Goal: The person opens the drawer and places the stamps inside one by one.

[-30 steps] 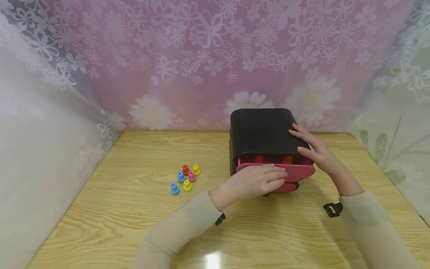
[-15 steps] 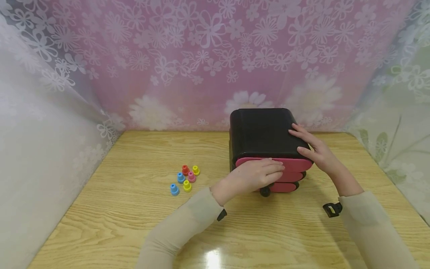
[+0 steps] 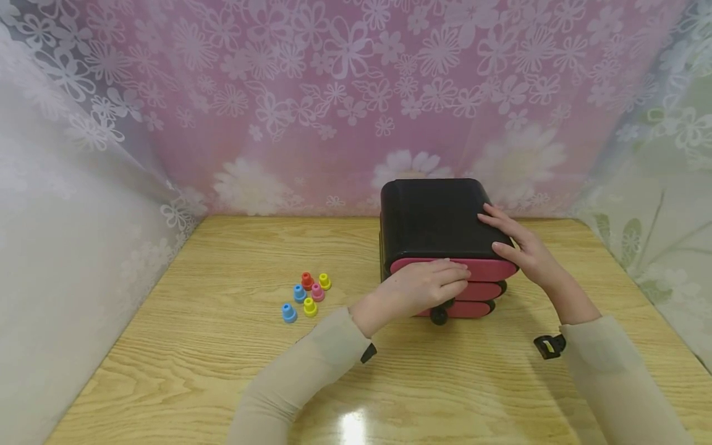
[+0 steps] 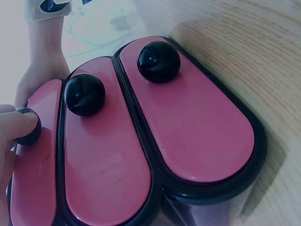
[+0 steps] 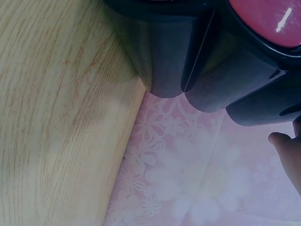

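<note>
A: What are the two hands doing?

B: The left hand [image 3: 425, 284] is pinching a round, shiny black knob [image 4: 32, 135] with its thumb showing on it. The right hand [image 3: 520, 247] is gripping nothing. It is resting its spread fingers on the right edge of a black box with rounded corners [image 3: 436, 216], plastic by its look.

A: Where is that knob sitting?

B: It is sticking out of the long, rounded, pink top drawer front [image 3: 495, 269]. That front is running side to side and facing the person. So the left hand is working from the front, and the right hand, I think, is steadying the box.

A: Is the drawer poking out?

B: No, it is looking closed. A pink middle drawer front [image 4: 103, 165] and a pink bottom drawer front [image 4: 202, 127] are sitting underneath.

A: What else is there?

B: Six small plastic pegs [image 3: 317, 293], red, yellow, blue and pink, are standing left of the box on the pale wooden bench [image 3: 194, 364]. The left hand is nearer to them. Pink flowery cloth [image 3: 311, 123] is hanging behind.
</note>
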Tool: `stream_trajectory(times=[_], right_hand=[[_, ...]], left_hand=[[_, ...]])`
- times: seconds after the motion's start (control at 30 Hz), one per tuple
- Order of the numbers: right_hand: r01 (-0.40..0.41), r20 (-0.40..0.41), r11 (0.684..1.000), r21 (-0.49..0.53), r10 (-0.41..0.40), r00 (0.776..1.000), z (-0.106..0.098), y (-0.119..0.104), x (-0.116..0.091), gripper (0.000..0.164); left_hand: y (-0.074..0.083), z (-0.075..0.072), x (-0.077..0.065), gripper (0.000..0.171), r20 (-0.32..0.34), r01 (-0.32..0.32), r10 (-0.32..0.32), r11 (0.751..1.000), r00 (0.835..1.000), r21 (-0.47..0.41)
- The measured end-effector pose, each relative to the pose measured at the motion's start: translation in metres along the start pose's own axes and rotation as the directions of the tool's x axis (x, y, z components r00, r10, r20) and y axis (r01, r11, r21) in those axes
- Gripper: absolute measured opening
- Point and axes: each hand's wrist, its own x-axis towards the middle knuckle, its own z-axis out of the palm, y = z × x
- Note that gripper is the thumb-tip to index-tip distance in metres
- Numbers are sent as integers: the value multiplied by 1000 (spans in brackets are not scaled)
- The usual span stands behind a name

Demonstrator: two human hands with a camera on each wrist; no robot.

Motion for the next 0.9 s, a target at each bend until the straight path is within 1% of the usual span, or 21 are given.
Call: stream_trajectory(times=[0.23, 0.4, 0.57, 0.7, 0.9], right_hand=[[-14, -2, 1000, 2, 14, 1000, 0, 0, 0, 48], [-6, 4, 1000, 3, 6, 1000, 0, -1, 0, 48], [2, 4, 1000, 7, -2, 1000, 0, -2, 0, 48], [4, 3, 1000, 6, -4, 1000, 0, -3, 0, 48], [-3, 2, 1000, 10, 3, 1000, 0, -2, -1, 48]], left_hand=[[0, 1, 1, 24, 13, 7, -7, 1000, 1000, 20], [1, 3, 1, 23, -3, 6, -6, 999, 1000, 36], [2, 3, 1, 22, -13, 6, -5, 997, 1000, 73], [3, 1, 2, 22, -18, 8, -6, 996, 1000, 87], [4, 0, 1, 22, -4, 12, -12, 995, 1000, 95]])
